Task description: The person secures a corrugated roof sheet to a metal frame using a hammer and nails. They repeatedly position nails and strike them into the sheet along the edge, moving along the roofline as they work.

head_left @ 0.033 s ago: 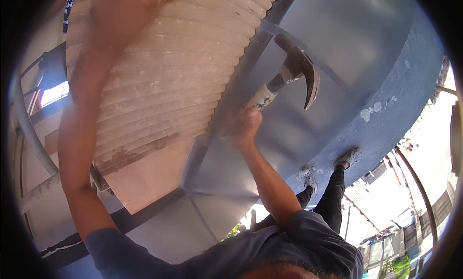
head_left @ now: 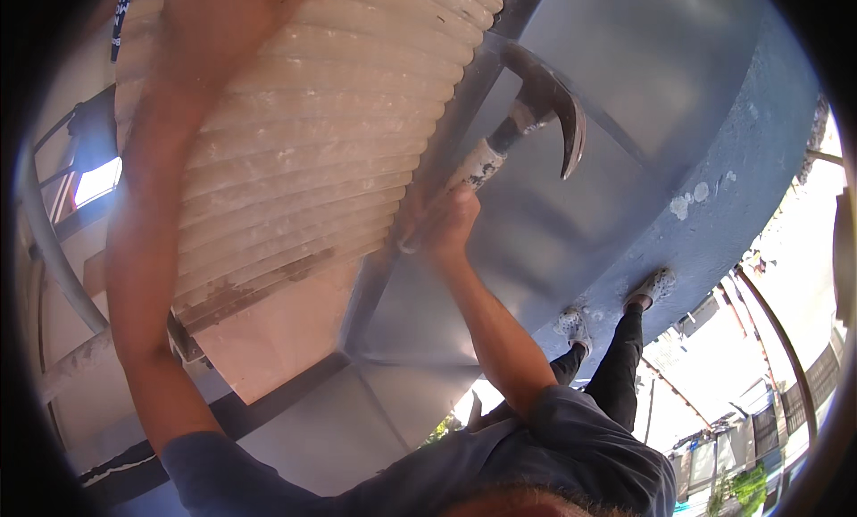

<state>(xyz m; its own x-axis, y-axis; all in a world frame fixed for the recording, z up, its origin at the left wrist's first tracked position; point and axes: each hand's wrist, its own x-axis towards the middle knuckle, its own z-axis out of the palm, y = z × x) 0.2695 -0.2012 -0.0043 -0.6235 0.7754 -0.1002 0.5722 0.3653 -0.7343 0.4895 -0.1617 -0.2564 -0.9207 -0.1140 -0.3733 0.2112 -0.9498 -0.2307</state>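
Note:
My right hand [head_left: 451, 218] is closed round the pale, worn handle of a claw hammer [head_left: 536, 111]. The hammer's dark head and curved claw stand beyond the fist, over the smooth grey panel. Raised at the upper left, my left hand [head_left: 228, 21] lies in front of a cream ribbed sheet [head_left: 312, 133]. Blur and the picture's top edge hide most of its fingers, so I cannot tell whether it grips anything or presses on the sheet.
A dark frame strip [head_left: 428, 151] borders the ribbed sheet, beside the grey panel [head_left: 616, 62]. Below the sheet is a flat pinkish board [head_left: 277, 338]. My feet stand on a blue-grey ledge [head_left: 705, 240] at the right, and a curved pipe [head_left: 58, 258] runs along the left.
The hammer and my right hand have shifted slightly upward. My left hand stays near the top of the ribbed sheet.

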